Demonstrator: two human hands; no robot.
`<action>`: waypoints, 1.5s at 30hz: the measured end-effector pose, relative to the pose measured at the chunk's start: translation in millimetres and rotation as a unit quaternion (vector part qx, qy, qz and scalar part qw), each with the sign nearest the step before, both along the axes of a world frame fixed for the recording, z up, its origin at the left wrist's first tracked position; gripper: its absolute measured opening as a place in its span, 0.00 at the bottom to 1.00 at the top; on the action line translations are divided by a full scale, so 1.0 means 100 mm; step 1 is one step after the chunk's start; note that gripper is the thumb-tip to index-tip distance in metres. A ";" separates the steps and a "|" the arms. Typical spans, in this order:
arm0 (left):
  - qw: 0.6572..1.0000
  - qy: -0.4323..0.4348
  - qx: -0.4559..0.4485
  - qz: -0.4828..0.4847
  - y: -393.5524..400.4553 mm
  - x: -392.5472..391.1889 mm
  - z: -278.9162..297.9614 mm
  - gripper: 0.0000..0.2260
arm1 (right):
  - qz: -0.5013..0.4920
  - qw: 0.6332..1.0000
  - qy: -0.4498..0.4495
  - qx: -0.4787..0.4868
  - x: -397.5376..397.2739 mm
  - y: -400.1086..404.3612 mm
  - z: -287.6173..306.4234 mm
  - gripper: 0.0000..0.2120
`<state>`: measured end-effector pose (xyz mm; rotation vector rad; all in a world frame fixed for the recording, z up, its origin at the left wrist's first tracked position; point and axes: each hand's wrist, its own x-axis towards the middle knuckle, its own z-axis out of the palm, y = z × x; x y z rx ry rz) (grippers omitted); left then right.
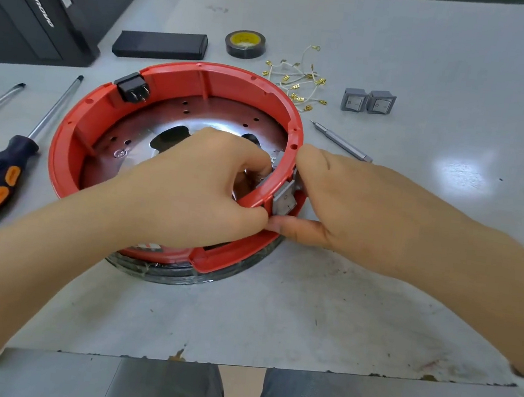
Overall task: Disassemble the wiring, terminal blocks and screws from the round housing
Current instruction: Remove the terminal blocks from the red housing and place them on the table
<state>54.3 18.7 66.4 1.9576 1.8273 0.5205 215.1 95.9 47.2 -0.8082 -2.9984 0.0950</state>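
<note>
Both hands work at the near right wall of the red round housing (173, 162), where a grey switch (284, 201) sits in the rim; the step looks like pushing it out. The left hand (196, 191) curls inside, fingers pinching the switch's back. The right hand (329, 199) grips its outer face. Next it likely needs squeezing free. Farther off lie two removed switches (368, 101) and loose wires (297, 78).
</note>
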 end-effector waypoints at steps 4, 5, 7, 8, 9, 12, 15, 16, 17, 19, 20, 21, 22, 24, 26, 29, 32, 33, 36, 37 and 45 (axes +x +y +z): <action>0.999 0.010 0.032 0.000 -0.02 0.02 0.00 0.05 | -0.009 1.000 -0.004 0.001 -0.01 -0.01 -0.03 0.22; 0.999 0.017 0.043 -0.003 -0.02 0.02 0.00 0.04 | -0.009 1.000 0.001 -0.001 -0.02 -0.01 -0.04 0.22; 0.998 0.028 0.059 -0.008 -0.02 0.02 0.00 0.05 | -0.005 1.000 0.010 -0.013 -0.02 -0.01 -0.05 0.24; 0.997 0.031 0.063 -0.011 -0.02 0.02 0.01 0.06 | -0.006 1.000 0.017 -0.024 -0.02 -0.01 -0.05 0.25; 0.997 0.032 0.066 -0.013 -0.02 0.02 0.01 0.07 | -0.006 0.999 0.023 -0.033 -0.02 -0.01 -0.05 0.26; 0.997 0.037 0.070 -0.014 -0.02 0.01 0.00 0.09 | -0.002 0.999 0.031 -0.042 -0.01 -0.01 -0.07 0.27; 0.997 0.038 0.073 -0.013 -0.02 0.01 0.00 0.10 | 0.002 0.998 0.035 -0.048 0.01 -0.01 -0.07 0.25; 0.997 0.038 0.072 -0.013 -0.02 0.01 0.00 0.10 | 0.001 0.998 0.034 -0.048 0.01 -0.02 -0.06 0.25; 0.997 0.037 0.070 -0.013 -0.02 0.01 -0.01 0.10 | -0.003 0.998 0.029 -0.050 0.00 -0.02 -0.06 0.25; 0.997 0.034 0.068 -0.013 -0.02 0.01 -0.01 0.09 | -0.010 0.998 0.017 -0.054 0.00 -0.05 -0.05 0.24; 0.997 0.030 0.066 -0.012 -0.02 0.01 -0.02 0.08 | -0.013 0.998 0.013 -0.055 0.00 -0.07 -0.03 0.23; 0.998 0.023 0.064 -0.011 -0.02 0.01 -0.02 0.07 | -0.015 0.998 0.013 -0.052 0.01 -0.10 -0.01 0.22; 0.998 0.015 0.061 -0.010 -0.02 0.01 -0.02 0.05 | -0.016 0.999 0.014 -0.046 0.01 -0.13 0.01 0.21; 0.998 0.007 0.059 -0.015 -0.02 0.01 -0.02 0.03 | -0.017 0.999 0.008 -0.037 0.01 -0.16 0.04 0.21; 0.997 0.018 0.065 -0.026 -0.02 0.01 -0.02 0.04 | -0.022 0.999 0.007 -0.039 0.01 -0.18 0.04 0.21; 0.996 0.039 0.074 -0.037 -0.01 0.00 -0.02 0.08 | -0.029 0.998 0.011 -0.045 0.00 -0.18 0.04 0.20; 0.995 0.046 0.077 -0.037 -0.01 0.01 -0.02 0.08 | -0.032 0.998 0.000 -0.048 0.00 -0.20 0.05 0.19; 0.995 0.051 0.079 -0.036 -0.02 0.01 -0.02 0.08 | -0.036 0.998 -0.006 -0.045 0.00 -0.22 0.07 0.19; 0.994 0.073 0.076 -0.022 -0.03 0.02 -0.03 0.09 | -0.064 0.997 -0.041 0.009 -0.02 -0.29 0.11 0.19; 0.995 0.074 0.067 -0.013 -0.04 0.02 -0.03 0.10 | -0.075 0.995 -0.053 0.034 -0.02 -0.33 0.11 0.18; 1.000 0.012 0.010 -0.027 -0.07 -0.02 0.01 0.14 | -0.065 0.997 -0.021 0.040 0.05 -0.31 0.20 0.26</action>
